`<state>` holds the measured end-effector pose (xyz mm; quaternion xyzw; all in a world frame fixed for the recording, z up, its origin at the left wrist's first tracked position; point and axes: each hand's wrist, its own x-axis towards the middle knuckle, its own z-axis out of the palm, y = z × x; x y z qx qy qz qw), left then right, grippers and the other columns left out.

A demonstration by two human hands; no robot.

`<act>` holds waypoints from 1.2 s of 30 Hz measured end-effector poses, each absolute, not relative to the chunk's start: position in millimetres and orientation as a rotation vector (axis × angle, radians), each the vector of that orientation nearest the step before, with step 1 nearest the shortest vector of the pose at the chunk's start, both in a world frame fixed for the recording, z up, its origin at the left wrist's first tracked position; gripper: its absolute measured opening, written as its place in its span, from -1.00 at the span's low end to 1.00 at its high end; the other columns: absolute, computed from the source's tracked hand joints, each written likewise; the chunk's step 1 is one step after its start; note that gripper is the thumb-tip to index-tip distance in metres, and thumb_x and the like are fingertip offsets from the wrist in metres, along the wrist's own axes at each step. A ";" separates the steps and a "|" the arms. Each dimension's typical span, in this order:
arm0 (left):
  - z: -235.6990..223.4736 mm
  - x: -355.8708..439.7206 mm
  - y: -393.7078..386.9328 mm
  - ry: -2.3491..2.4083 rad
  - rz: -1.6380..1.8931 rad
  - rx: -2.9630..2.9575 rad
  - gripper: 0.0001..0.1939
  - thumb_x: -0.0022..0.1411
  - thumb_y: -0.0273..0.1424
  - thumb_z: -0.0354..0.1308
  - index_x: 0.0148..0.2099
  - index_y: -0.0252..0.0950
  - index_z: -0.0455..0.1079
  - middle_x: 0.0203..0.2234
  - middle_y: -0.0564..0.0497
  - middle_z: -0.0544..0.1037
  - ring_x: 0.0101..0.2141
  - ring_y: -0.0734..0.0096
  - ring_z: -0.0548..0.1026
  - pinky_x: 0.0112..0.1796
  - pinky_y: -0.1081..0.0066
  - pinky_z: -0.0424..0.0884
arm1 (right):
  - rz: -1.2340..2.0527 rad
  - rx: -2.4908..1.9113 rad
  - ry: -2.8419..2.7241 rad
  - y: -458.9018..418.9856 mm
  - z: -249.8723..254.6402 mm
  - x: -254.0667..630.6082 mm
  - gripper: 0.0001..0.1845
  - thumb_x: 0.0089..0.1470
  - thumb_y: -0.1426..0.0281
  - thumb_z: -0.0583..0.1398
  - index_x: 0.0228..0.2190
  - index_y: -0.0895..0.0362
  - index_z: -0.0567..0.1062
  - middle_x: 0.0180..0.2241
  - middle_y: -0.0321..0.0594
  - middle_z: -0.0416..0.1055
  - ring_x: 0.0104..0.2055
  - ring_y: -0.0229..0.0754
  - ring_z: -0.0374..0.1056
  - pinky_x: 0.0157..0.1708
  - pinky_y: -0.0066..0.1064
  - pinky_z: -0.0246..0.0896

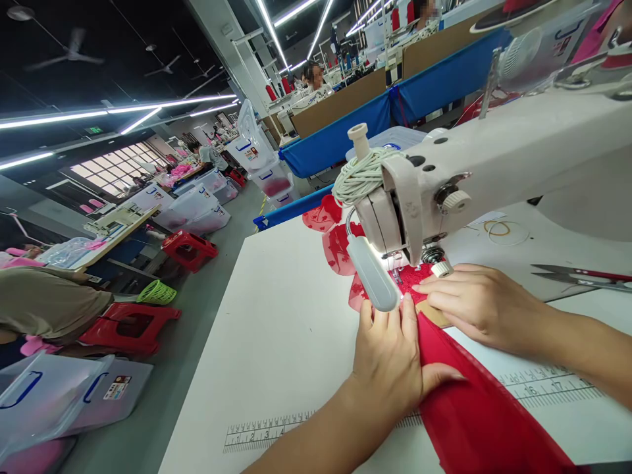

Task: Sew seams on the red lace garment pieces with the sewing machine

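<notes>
Red fabric [474, 401] runs from the table's front edge up toward the needle of a white sewing machine [395, 217]. My left hand [388, 359] lies flat on the near side of the presser foot, thumb stretched across the fabric. Beside the foot, my right hand [474, 303] has its fingers bent onto the fabric's edge, its thumb hidden beneath. A lacy red part [415, 276] sits under the foot, and a tan piece [434, 315] shows between the hands. Partly covering the sewing area is a grey lamp [372, 273].
Sheer red pieces [338, 247] lie beyond the lamp. Scissors [582, 276] rest to the right, near loose thread [503, 230]. Ruler markings [266, 431] cross the white tabletop [266, 329]. Plastic bins [118, 388], red stools [128, 326] and a seated person [49, 299] are at left.
</notes>
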<state>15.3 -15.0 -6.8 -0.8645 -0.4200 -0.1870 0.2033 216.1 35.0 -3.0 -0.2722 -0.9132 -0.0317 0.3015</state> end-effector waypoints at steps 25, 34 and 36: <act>-7.5 14.3 -12.0 -1.133 -0.668 -2.550 0.02 0.25 0.26 -0.39 0.19 -0.61 0.27 -0.07 -0.37 0.49 -0.10 0.01 0.50 -0.04 0.14 0.45 | -0.024 -0.650 -2.405 35.5 -17.3 214.4 -0.71 0.24 0.55 -0.02 -0.17 0.16 0.48 -0.13 -0.13 0.55 -0.06 -0.10 0.44 -0.07 -0.23 0.24; -7.5 14.8 -11.3 -1.148 -0.667 -2.555 0.03 0.27 0.24 -0.48 0.19 -0.60 0.27 -0.08 -0.37 0.49 -0.09 -0.01 0.49 -0.05 0.11 0.46 | -0.018 -0.655 -2.445 34.8 -10.4 215.3 -0.71 0.20 0.59 0.02 -0.20 0.19 0.51 -0.14 -0.15 0.56 -0.08 -0.09 0.45 -0.09 -0.24 0.20; -7.0 14.6 -10.4 -1.151 -0.657 -2.554 0.02 0.27 0.22 -0.51 0.16 -0.58 0.31 -0.09 -0.36 0.49 -0.11 0.00 0.50 -0.06 0.11 0.46 | -0.018 -0.666 -2.467 35.0 -5.5 214.6 -0.70 0.20 0.59 0.02 -0.19 0.20 0.52 -0.14 -0.15 0.56 -0.11 -0.10 0.46 -0.11 -0.25 0.20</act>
